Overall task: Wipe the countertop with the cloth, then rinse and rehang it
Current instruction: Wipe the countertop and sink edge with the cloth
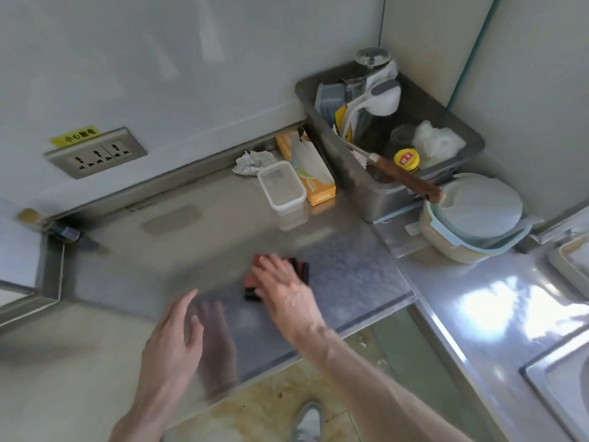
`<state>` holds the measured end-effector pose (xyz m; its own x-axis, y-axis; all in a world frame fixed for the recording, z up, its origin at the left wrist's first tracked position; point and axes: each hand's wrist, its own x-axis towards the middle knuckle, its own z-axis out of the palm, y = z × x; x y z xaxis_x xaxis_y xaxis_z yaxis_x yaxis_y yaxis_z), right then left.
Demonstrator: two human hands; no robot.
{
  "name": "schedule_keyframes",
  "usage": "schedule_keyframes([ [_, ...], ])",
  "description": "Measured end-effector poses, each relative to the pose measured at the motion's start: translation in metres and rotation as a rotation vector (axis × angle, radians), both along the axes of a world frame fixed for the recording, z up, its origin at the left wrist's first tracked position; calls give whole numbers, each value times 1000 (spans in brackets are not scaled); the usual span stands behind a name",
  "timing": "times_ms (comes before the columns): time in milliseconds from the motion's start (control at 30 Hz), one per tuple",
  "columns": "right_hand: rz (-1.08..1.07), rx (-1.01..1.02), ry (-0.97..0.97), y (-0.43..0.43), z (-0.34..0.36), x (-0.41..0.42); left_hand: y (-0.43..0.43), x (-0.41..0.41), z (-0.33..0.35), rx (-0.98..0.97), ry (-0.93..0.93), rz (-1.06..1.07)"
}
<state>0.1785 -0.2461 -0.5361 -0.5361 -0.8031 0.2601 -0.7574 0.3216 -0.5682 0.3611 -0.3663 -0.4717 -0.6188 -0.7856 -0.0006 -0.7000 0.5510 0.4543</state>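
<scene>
Countertop [197, 237]: stainless steel, L-shaped, running along a pale wall and turning toward the right edge of view; its surface is reflective, with bright glare on the right-hand run.

Bin [366, 183]: grey, rectangular, set in the back corner of the countertop, holding utensils, a wood-handled knife [404, 180] that sticks out over its front rim, a yellow-lidded jar [406, 159] and crumpled white plastic.

Lidded bowl [471, 218]: round, cream with pale blue rim clips, standing just in front of and to the right of the bin.

Wall socket [95, 153]: triple outlet panel on the wall at left, with a yellow label above it.

Orange box [314, 183]: long carton lying beside the bin's left wall, a sheet of white wrap trailing from it.

Clear container [282, 186]: small, rectangular, lidded, just beside the orange box on its left; crumpled foil [251, 162] lies behind it against the wall ledge.

Right hand [283, 288]: palm down, fingers stretched flat and slightly spread, pressed on top of the cloth; it does not grip the cloth but bears on it.

Left hand [178, 336]: blurred, fingers open and loosely spread, holding nothing, above the front edge of the countertop; whether it touches the surface cannot be told.

Cloth [301, 269]: red and dark, folded flat on the countertop near its front edge, mostly covered by the right hand.

Shoe [307, 422]: grey, on the stained floor below.
</scene>
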Motion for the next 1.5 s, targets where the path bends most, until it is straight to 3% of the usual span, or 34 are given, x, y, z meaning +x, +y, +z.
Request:
schedule_keyframes([
  [133,248,-73,-3,1,-2,86,-27,-14,1,-22,67,66],
  [267,236,-108,74,30,-3,97,-47,-28,-1,-10,90,48],
  [433,-165,38,-37,62,-4,22,-64,-43,-9,14,100,-23],
  [600,-611,-3,-124,94,18,-26,-70,-49,-10,31,112,-44],
  [733,-710,-13,-156,82,27,-40,-78,-46,-10,18,149,-49],
  [833,-569,-5,-138,52,24,-34,-83,-42,-11,30,145,-34],
  [1000,-24,-9,-44,1,9,60,-80,-49,-11,70,151,-39],
  [1100,70,-10,80,10,-8,89,-70,-62,-6,114,131,-70],
  [1300,-234,118,21,81,-1,5,-19,-131,7,175,94,-511],
  [1500,-450,99,-26,150,23,-64,49,-208,15,173,13,-871],
])
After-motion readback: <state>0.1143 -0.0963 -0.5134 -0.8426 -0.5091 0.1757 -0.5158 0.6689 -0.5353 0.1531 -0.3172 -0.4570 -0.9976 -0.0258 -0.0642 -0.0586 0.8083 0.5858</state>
